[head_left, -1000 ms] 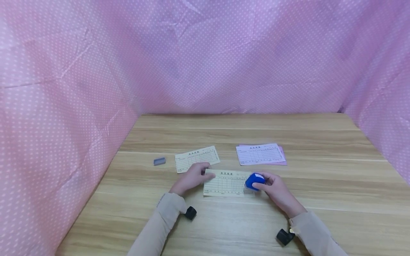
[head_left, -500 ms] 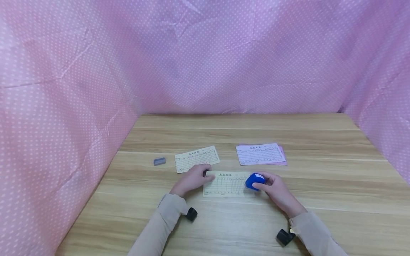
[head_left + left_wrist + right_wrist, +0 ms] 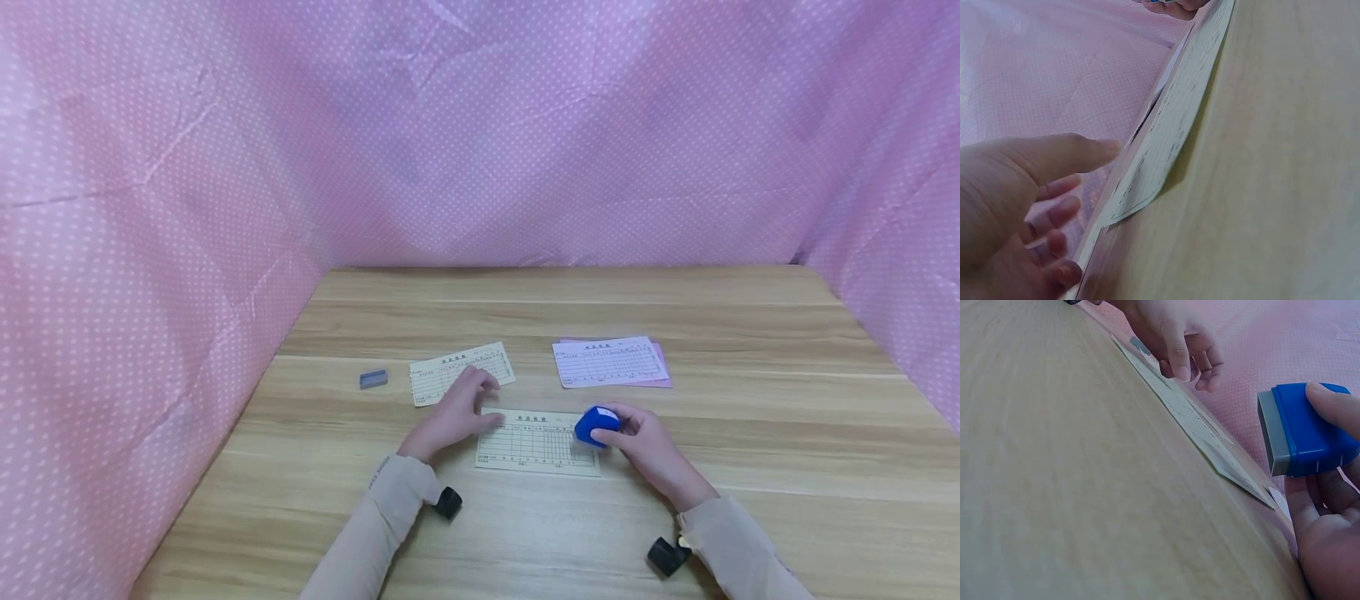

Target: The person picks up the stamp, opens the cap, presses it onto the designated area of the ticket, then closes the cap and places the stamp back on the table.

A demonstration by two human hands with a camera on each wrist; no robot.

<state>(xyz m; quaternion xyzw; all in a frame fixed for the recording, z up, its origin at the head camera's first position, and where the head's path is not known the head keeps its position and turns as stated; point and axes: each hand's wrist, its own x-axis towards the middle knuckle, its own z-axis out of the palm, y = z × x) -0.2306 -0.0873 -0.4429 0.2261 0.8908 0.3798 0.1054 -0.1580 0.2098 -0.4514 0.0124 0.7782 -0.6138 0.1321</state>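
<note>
Left hand (image 3: 456,417): fingers loosely bent, thumb set apart, nothing held; it hovers over the top left corner of the nearer cream form (image 3: 528,446).

Right hand (image 3: 641,437): thumb and fingers pinch a blue stamp (image 3: 596,427), raised above the counter (image 3: 555,542).

Nearer cream form: between the hands, its right end beneath the stamp.

Farther cream form (image 3: 435,375): just beyond the left hand, partly under its fingers in the head view.

White form (image 3: 603,362): beyond the right hand, overlapping a pink sheet (image 3: 663,375).

Small grey case (image 3: 373,380): outward of the left hand, well apart from it.

Change: the left fingers have spread and lifted clear, and the nearer form has slipped toward the person; the right hand's grip matches the earlier frames. In judgement, the form is let go and sits loose, unsteadied for any stamping.

Obscured: the stamp's printing face is turned from view; the form's upper right corner is covered; the printed characters are too small to read. Shadow under the form's edge in the left wrist view leaves its flatness uncertain.
</note>
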